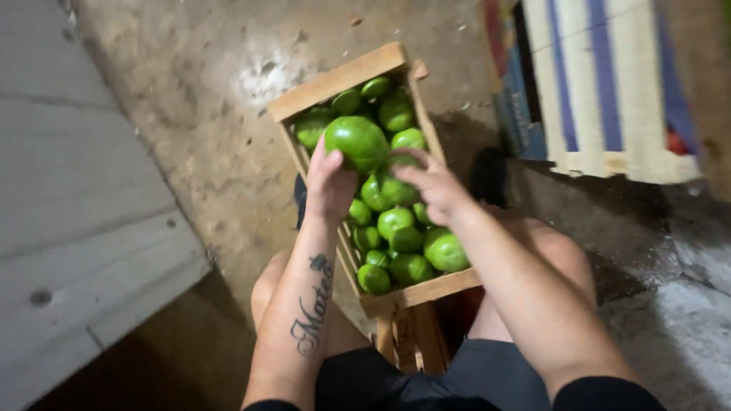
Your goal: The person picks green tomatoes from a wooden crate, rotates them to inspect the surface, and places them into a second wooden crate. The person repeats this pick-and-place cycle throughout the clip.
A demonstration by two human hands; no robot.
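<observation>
Rough concrete floor (pixel 213 129); slatted wooden crate (pixel 343 80); left hand (pixel 329 186) and right hand (pixel 434 186) each grasp smooth round green tomatoes (pixel 358 141).

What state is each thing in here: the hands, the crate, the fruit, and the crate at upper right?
Left hand: gripping the large green tomato.
Right hand: fingers resting on fruit in the crate, grip unclear.
Large green tomato: lifted above the pile.
Wooden crate: open, nearly full.
Green tomatoes: piled loose, unripe.
Striped crate: on the floor, contents mostly hidden.
</observation>
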